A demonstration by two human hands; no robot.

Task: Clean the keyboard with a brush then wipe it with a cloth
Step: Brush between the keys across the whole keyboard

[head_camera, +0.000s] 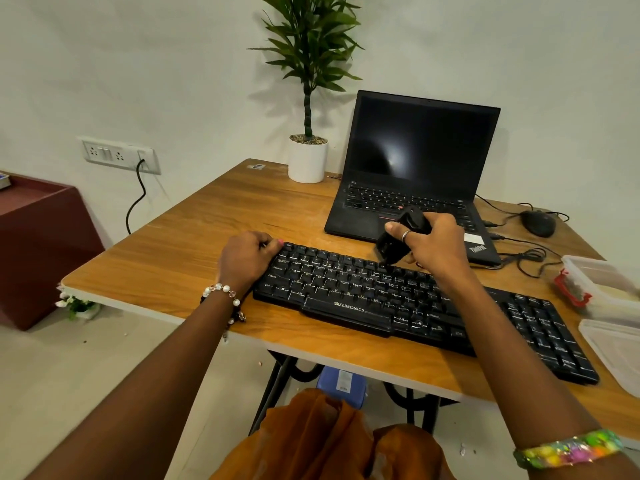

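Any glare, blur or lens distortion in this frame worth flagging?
Head view: wide-angle bending curves the table edges; a soft glare patch sits on the dark laptop screen; the brush in the right hand looks slightly blurred; the plant casts a faint wall shadow.

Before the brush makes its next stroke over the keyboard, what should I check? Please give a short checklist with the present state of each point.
1. Right hand grips the brush: ok.
2. Left hand steadies the keyboard at its far left corner: ok.
3. Brush end is over the top key rows: ok.
4. Bristles touch the keys: cannot tell, the tip is dark and blurred.
5. Laptop close behind the brush, may get bumped: not ok.
6. Cloth ready for wiping: cannot tell, none is plainly in view.
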